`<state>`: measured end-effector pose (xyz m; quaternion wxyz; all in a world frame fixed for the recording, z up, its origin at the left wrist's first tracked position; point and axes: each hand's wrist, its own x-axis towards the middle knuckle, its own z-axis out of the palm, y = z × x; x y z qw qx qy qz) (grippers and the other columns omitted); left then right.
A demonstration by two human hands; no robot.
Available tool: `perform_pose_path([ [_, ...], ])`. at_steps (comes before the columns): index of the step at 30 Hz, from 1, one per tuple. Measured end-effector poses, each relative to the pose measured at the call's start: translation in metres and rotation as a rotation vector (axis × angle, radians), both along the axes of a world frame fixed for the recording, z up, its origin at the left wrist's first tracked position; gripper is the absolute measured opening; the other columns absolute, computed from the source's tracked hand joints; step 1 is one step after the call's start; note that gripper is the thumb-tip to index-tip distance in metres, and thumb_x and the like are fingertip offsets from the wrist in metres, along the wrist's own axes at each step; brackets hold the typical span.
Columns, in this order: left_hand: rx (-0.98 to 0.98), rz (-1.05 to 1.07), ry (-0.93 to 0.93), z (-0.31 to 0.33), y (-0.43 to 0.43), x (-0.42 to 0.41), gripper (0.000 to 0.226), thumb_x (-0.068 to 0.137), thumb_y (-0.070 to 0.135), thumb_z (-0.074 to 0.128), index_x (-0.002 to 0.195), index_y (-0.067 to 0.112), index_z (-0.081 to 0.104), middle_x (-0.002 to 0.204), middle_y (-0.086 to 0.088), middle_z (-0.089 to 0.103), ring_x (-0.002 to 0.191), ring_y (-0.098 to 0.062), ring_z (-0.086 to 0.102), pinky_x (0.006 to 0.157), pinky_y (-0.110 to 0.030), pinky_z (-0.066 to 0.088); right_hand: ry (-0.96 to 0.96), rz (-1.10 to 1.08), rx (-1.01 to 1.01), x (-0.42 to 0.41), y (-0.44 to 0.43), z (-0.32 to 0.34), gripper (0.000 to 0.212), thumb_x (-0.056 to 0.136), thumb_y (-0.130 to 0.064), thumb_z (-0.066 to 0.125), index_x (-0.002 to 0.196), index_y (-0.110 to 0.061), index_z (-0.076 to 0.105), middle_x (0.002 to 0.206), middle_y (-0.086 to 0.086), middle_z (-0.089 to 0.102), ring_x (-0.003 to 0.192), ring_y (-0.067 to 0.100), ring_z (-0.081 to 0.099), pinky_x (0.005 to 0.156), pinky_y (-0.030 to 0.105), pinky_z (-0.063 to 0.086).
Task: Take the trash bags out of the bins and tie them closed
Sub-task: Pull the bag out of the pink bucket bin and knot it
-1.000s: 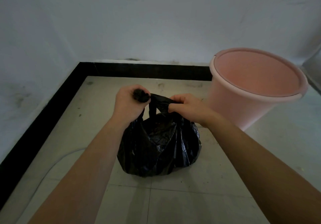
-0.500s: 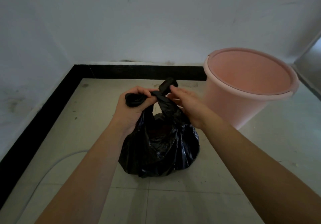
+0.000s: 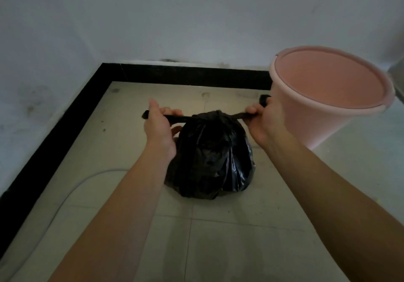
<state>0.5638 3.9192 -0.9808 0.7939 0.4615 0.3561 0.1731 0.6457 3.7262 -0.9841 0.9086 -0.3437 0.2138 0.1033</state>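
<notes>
- Pale stone-coloured tiles make up the floor (image 3: 240,238). They are dull and flecked with small dark spots, and thin grout lines (image 3: 190,233) cross at 6 o'clock from the bag.
- A black skirting (image 3: 185,75) runs along the foot of both walls and turns a corner at about 10 o'clock from the bag.
- The walls (image 3: 196,19) are painted white and look scuffed. Grey smudges mark the one at 9 o'clock, and a few dark marks sit just above the skirting at 12 o'clock.
- The black trash bag (image 3: 209,157) sits on the tiles in the middle of the floor, out of the bin. It is full and rounded, with its neck gathered at the top.
- Two twisted ends (image 3: 183,118) of the bag stretch out level from the neck, one toward 9 o'clock and one toward 3 o'clock.
- The left hand (image 3: 158,124) has its fingers curled round the 9 o'clock end, thumb lifted, and the tip of the plastic pokes out past the hand.
- The right hand (image 3: 264,120) is closed in a fist round the 3 o'clock end. The tip sticks up above the knuckles, just beside the bin's wall.
- The pink plastic bin (image 3: 303,120) stands on the tiles at 2 o'clock from the bag, near the back skirting. Its mouth faces me and its pink inside shows.
- A pale cable (image 3: 72,191) lies on the floor at 8 o'clock from the bag, curving away toward the near left edge.
</notes>
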Motion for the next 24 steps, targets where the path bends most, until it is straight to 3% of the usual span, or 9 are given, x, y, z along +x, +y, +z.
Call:
perform_pose_path([
  [3,-0.029,0.267,0.224,-0.031,0.048,-0.012,0.032,0.101,0.034,0.034,0.076,0.019,0.044,0.067,-0.001,0.058,0.064,-0.017,0.052,0.055,-0.026,0.034,0.086,-0.081,-0.235,-0.002,-0.023,-0.028,0.028,0.1,-0.011,0.027,0.076,-0.02,0.036,0.053,-0.007,0.029,0.04,0.006,0.026,0.045,0.018,0.033],
  [6,-0.039,0.343,0.345,-0.053,0.067,-0.029,0.03,0.1,0.029,0.031,0.076,0.016,0.044,0.074,-0.003,0.054,0.06,-0.016,0.043,0.054,-0.026,0.03,0.037,-0.033,-0.624,-0.012,-0.03,-0.048,0.022,0.098,-0.016,0.032,0.078,-0.019,0.04,0.058,-0.004,0.033,0.043,0.008,0.031,0.043,0.021,0.034],
  [9,0.034,0.141,0.379,-0.06,0.059,-0.028,0.049,0.102,0.053,0.023,0.088,0.014,0.05,0.081,-0.005,0.056,0.061,-0.017,0.049,0.05,-0.026,0.033,-0.056,0.12,-0.874,-0.013,-0.028,-0.058,0.019,0.102,-0.025,0.036,0.099,-0.014,0.051,0.066,0.001,0.049,0.055,0.012,0.049,0.058,0.028,0.047],
  [12,0.11,-0.135,0.443,-0.057,0.054,-0.026,0.083,0.089,0.08,0.014,0.107,0.011,0.056,0.094,-0.012,0.067,0.075,-0.026,0.064,0.051,-0.028,0.04,0.003,0.253,-0.826,-0.008,-0.031,-0.056,0.039,0.101,-0.047,0.035,0.12,-0.019,0.055,0.094,0.004,0.062,0.083,0.017,0.06,0.086,0.04,0.051],
  [15,0.069,-0.351,0.477,-0.057,0.053,-0.027,0.094,0.077,0.092,0.025,0.109,0.01,0.058,0.099,-0.016,0.073,0.083,-0.031,0.07,0.055,-0.029,0.046,0.105,0.369,-0.758,-0.014,-0.031,-0.06,0.071,0.092,-0.072,0.035,0.146,-0.025,0.037,0.125,0.008,0.057,0.111,0.024,0.059,0.1,0.048,0.049],
  [17,0.056,-0.418,0.393,-0.058,0.048,-0.025,0.084,0.077,0.085,0.047,0.111,0.01,0.061,0.103,-0.016,0.073,0.085,-0.028,0.068,0.063,-0.033,0.052,0.145,0.458,-0.762,-0.022,-0.029,-0.064,0.086,0.086,-0.08,0.039,0.151,-0.025,0.031,0.137,0.012,0.053,0.121,0.028,0.055,0.105,0.049,0.045],
  [20,0.168,-0.412,0.168,-0.07,0.037,-0.018,0.056,0.079,0.046,0.079,0.118,0.008,0.066,0.113,-0.011,0.073,0.092,-0.022,0.066,0.07,-0.031,0.051,0.053,0.677,-0.87,-0.033,-0.025,-0.072,0.085,0.09,-0.076,0.036,0.155,-0.023,0.026,0.157,0.005,0.035,0.144,0.025,0.033,0.119,0.046,0.024],
  [22,0.282,-0.454,0.089,-0.08,0.03,-0.015,0.043,0.082,0.025,0.08,0.119,0.008,0.068,0.112,-0.005,0.074,0.103,-0.021,0.068,0.074,-0.028,0.052,-0.02,0.806,-0.88,-0.041,-0.018,-0.078,0.084,0.088,-0.078,0.039,0.15,-0.023,0.039,0.154,-0.002,0.04,0.144,0.02,0.034,0.118,0.038,0.022],
  [24,0.462,-0.439,0.093,-0.087,0.023,-0.011,0.035,0.086,0.023,0.076,0.118,0.011,0.07,0.11,-0.001,0.075,0.107,-0.02,0.069,0.083,-0.031,0.054,-0.124,0.786,-1.031,-0.043,-0.012,-0.092,0.084,0.082,-0.081,0.044,0.142,-0.023,0.051,0.146,-0.001,0.051,0.138,0.022,0.044,0.117,0.042,0.031],
])
